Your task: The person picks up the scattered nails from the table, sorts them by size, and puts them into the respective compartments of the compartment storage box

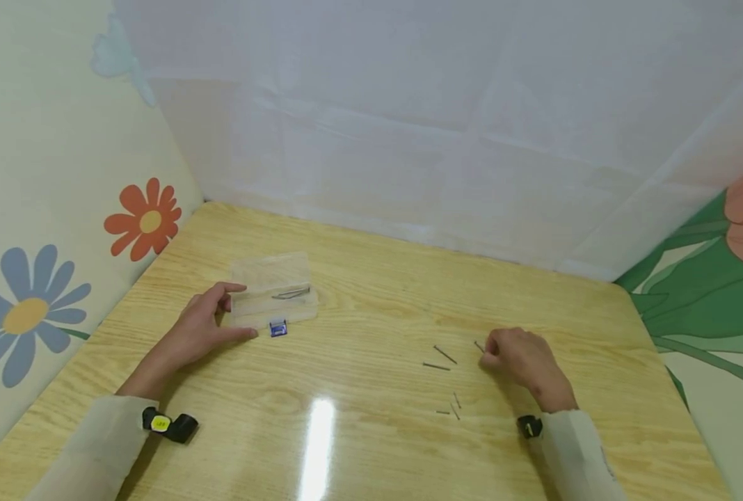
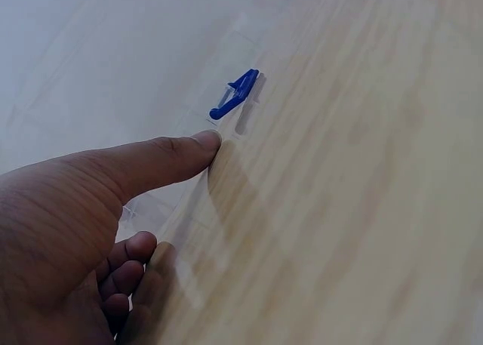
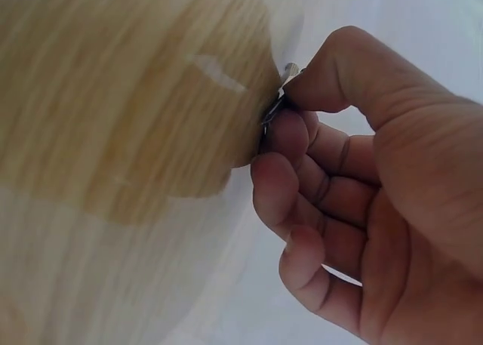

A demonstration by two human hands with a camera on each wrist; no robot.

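Observation:
A clear plastic box point(image 1: 274, 309) with its lid point(image 1: 270, 268) raised lies at the left of the table; its blue latch point(image 1: 278, 328) hangs at the front edge. Inside are a few long nails point(image 1: 291, 293). My left hand point(image 1: 199, 327) holds the box's left end, thumb along the front edge and index finger toward the back. At the right, thumb and forefinger of my right hand point(image 1: 524, 358) pinch a nail point(image 3: 275, 107), its silver head point(image 3: 290, 70) poking out. Two longer nails point(image 1: 444, 354) lie just left of that hand.
Several shorter nails point(image 1: 456, 410) lie nearer the front, left of the right wrist. A white sheet point(image 1: 378, 139) hangs behind the wooden table point(image 1: 359, 348). Flower-patterned panels point(image 1: 33, 174) border both sides.

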